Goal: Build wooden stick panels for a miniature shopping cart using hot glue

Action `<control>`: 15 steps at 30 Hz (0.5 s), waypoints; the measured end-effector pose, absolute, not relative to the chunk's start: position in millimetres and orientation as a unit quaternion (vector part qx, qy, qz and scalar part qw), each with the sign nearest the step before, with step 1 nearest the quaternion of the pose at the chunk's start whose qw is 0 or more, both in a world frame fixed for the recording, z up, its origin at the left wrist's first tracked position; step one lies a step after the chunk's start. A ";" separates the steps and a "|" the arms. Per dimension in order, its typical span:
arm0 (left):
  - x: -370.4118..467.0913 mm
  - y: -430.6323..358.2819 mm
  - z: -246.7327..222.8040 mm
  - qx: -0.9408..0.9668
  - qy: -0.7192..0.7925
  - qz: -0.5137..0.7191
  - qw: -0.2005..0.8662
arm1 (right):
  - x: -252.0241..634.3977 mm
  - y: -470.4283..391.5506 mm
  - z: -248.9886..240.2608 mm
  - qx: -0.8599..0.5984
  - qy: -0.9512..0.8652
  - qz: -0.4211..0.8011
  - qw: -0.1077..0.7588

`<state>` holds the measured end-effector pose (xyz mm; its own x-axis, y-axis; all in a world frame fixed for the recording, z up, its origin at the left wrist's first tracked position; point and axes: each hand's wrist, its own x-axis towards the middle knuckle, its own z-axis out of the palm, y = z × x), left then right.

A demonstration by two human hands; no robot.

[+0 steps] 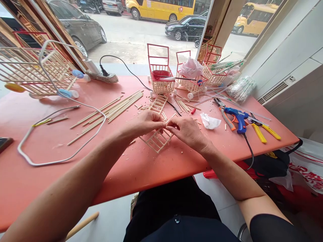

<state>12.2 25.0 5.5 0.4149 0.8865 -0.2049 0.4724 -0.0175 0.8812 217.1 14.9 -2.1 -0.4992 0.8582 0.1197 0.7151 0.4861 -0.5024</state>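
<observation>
Both hands meet over a small ladder-like frame of thin wooden sticks [157,141], which is tilted above the pink table [121,171]. My left hand [148,123] pinches the frame's upper part from the left. From the right, my right hand [186,131] has its thumb and index finger pressed together at the same upper corner, fingertips almost touching those of the left. A second small stick frame [158,105] lies just beyond my left hand. Whether a separate small piece sits between the fingertips is too small to tell.
Long sticks [126,107] lie left of centre. Miniature stick carts [161,80] stand at the back, with a larger one [32,72] at the left. A white cable [63,163] loops on the left. A blue glue gun [238,116], pliers [259,132] and crumpled tissue [210,121] lie right.
</observation>
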 end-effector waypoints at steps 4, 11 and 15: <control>12.0 24.9 4.2 0.682 0.497 0.216 0.491 | 218.1 15.6 -2.8 -0.459 -0.849 0.185 0.187; 8.8 23.5 11.7 0.665 0.518 0.250 0.476 | 231.6 20.4 0.5 -0.493 -0.788 0.148 0.339; 5.3 23.4 14.0 0.655 0.526 0.288 0.460 | 241.6 30.0 -1.2 -0.540 -0.746 0.223 0.319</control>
<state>5.3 23.4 14.0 0.2807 0.9537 -0.1078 0.4239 -0.0225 0.9054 241.6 30.0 -1.2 -0.2139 0.9480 0.2356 0.6628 0.3180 -0.6779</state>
